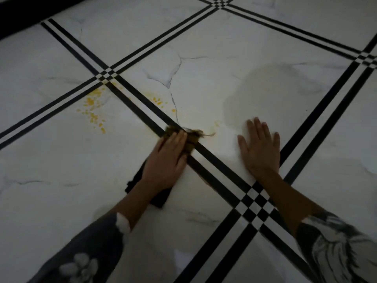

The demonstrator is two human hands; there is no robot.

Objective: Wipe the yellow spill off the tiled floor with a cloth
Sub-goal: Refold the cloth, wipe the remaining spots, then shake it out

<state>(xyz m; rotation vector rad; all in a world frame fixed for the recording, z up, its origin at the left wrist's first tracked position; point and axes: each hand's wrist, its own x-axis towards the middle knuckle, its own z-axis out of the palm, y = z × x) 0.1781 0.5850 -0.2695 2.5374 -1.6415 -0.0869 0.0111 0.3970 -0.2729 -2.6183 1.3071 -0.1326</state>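
Note:
My left hand (167,160) presses flat on a dark cloth (189,139) that lies across a black double stripe of the white tiled floor (61,164). The cloth's front end is stained yellowish-brown; its black rear part shows beside my wrist. Yellow spill drops (92,108) are scattered on the tile to the far left of the cloth, and a smaller yellow patch (158,101) lies just beyond the stripe. A faint yellow smear (216,124) sits right of the cloth. My right hand (259,148) rests flat on the floor, fingers spread, holding nothing.
A damp, dull patch (263,88) spreads over the tile beyond my right hand. Black stripe pairs cross at a checkered junction (253,203) between my forearms. A dark edge (24,17) runs along the top left corner.

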